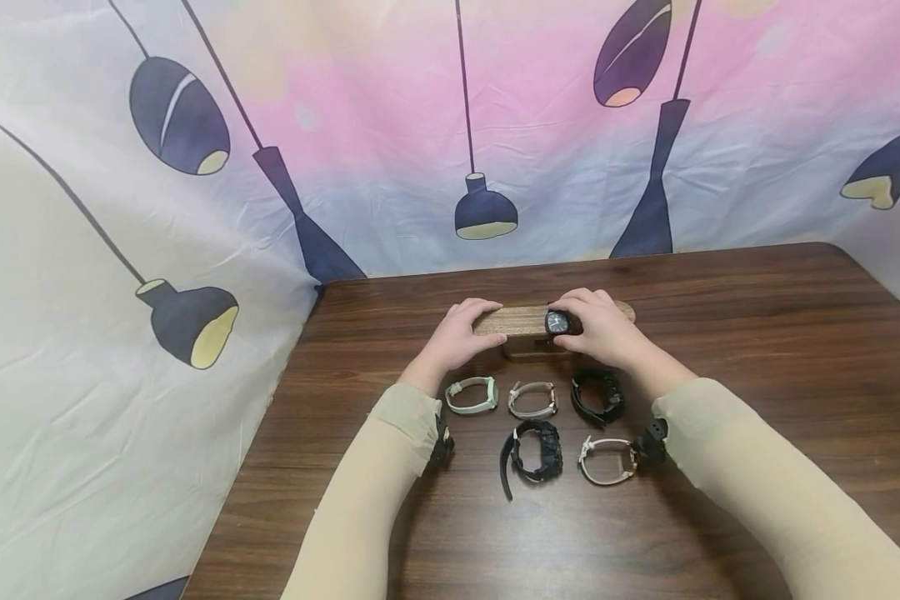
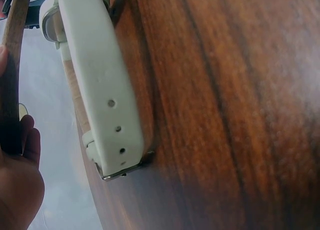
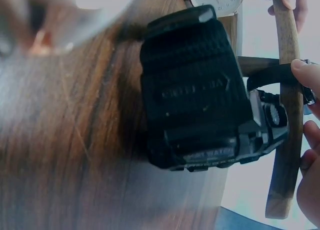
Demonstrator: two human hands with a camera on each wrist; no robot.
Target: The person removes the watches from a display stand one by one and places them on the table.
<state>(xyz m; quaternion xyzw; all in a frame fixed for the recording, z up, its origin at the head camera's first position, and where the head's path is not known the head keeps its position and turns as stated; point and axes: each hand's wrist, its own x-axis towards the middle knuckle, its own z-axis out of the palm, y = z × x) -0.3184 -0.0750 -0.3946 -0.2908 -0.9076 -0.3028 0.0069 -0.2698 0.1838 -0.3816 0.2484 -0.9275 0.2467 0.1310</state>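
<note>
A wooden display stand with a rounded horizontal bar (image 1: 521,321) stands toward the back of the table, its base (image 1: 523,352) partly visible below. My left hand (image 1: 459,335) grips the bar's left end between thumb and fingers. On the bar, right of its middle, sits a black square-faced watch (image 1: 558,322). My right hand (image 1: 602,330) pinches this watch, thumb in front and fingers behind. Its black strap (image 3: 270,77) loops over the bar in the right wrist view. The bar's right end shows just past the right hand.
In front of the stand lie a mint watch (image 1: 487,394), a beige-strapped watch (image 1: 532,402), a black watch (image 1: 609,398), a chunky black sports watch (image 1: 549,450) and a white-strapped watch (image 1: 606,482). A lamp-patterned cloth (image 1: 405,150) hangs behind the brown table (image 1: 757,358).
</note>
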